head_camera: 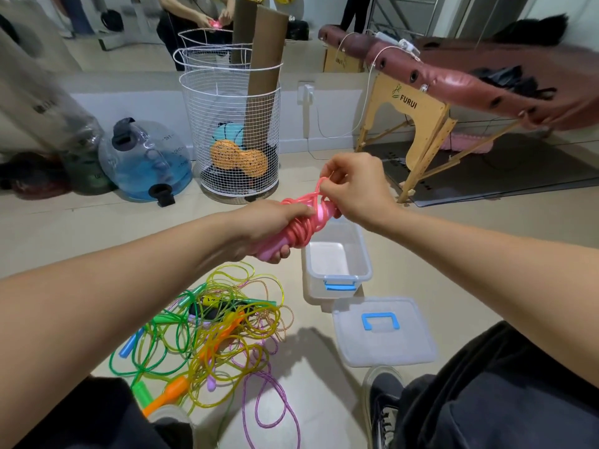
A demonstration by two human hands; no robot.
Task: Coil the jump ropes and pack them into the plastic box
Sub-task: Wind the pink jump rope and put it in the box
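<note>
**Pink rope being wound above the open box**

The left hand is reaching forward with the forearm angled up from the lower left, its grip closing fully around the pink handles of the pink jump rope, whose cord is sitting in tight coils around them. The right hand is coming in from the right with the wrist bent down, thumb and forefinger pinching a loop of the same cord and holding it up just above the bundle. Both hands are hovering in the air, touching only the rope.

Directly below and slightly right of the bundle, the plastic box is standing open on the floor, its blue latch facing the person. Its lid is lying flat just in front of it, touching or nearly touching the box's near corner. To the left of both, the tangled pile of ropes in green, yellow, orange and purple is spreading across the floor between the person's knees, apart from the box. A shoe is resting near the lid's front edge. Beyond the hands, bare floor is running to a white wire basket and a wooden-legged massage table at the right.
</note>
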